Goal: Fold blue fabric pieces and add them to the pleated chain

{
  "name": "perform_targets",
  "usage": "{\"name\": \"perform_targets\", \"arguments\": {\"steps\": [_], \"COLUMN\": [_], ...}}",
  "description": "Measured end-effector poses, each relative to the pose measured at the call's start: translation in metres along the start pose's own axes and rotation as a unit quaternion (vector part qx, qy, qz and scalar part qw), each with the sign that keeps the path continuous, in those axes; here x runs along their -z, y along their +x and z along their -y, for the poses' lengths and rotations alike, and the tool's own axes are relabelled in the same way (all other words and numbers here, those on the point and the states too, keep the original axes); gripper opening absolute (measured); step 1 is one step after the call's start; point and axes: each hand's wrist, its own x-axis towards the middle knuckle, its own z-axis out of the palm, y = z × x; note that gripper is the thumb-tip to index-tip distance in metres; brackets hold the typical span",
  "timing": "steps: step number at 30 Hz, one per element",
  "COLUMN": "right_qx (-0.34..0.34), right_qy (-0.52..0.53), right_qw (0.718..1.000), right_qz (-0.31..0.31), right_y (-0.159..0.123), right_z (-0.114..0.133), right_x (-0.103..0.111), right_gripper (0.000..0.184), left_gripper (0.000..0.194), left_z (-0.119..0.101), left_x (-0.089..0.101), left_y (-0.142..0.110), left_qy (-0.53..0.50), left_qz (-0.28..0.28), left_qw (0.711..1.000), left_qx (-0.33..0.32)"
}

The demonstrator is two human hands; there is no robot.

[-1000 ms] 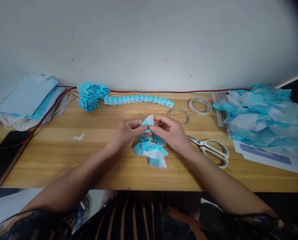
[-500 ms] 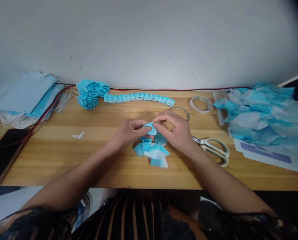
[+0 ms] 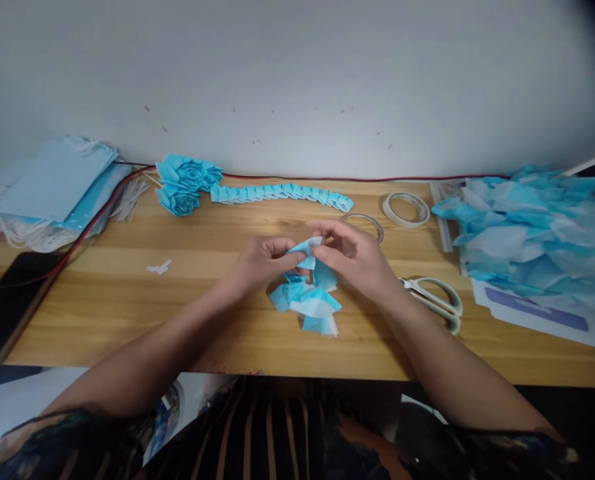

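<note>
My left hand (image 3: 257,267) pinches a small light-blue fabric piece (image 3: 307,248), white on one side, between thumb and fingers above the table. At the right edge of that piece, my right hand (image 3: 360,260) has its thumb and a finger on the cloth, while its index finger is lifted. Below both hands, several loose blue and white fabric pieces (image 3: 310,303) lie crumpled on the wood. Partly behind my right forearm are scissors (image 3: 440,293) with pale handles; their blades are mostly hidden.
Along the back lie blue folded flowers (image 3: 182,183) and a pleated blue strip (image 3: 277,193). A wide tape roll (image 3: 406,210) and a thin ring (image 3: 372,223) sit right of centre. Face masks (image 3: 52,180) and a phone (image 3: 12,300) are left; a blue fabric heap (image 3: 537,233) is right.
The piece's upright tip has been turned down toward the right, and its corner now stands up again near my right thumb. My right hand has shifted slightly right; my left hand keeps its pinch.
</note>
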Motion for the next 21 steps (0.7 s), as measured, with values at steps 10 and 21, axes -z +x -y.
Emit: {"name": "perform_targets", "arguments": {"steps": [10,21], "right_qx": [0.006,0.311], "right_qy": [-0.035,-0.291], "right_qw": [0.998,0.902], "right_qz": [-0.044,-0.070], "right_y": [0.000,0.001], "right_z": [0.003,-0.005], "right_x": [-0.009,-0.002], "right_gripper": [0.009,0.016], "left_gripper": [0.023,0.024], "left_z": [0.001,-0.002], "left_x": [-0.003,-0.001], "left_y": [-0.003,-0.002], "left_qy": [0.059,0.005], "left_qz": [0.010,0.009], "left_qw": [0.998,1.000], "left_qx": [-0.015,-0.001]}}
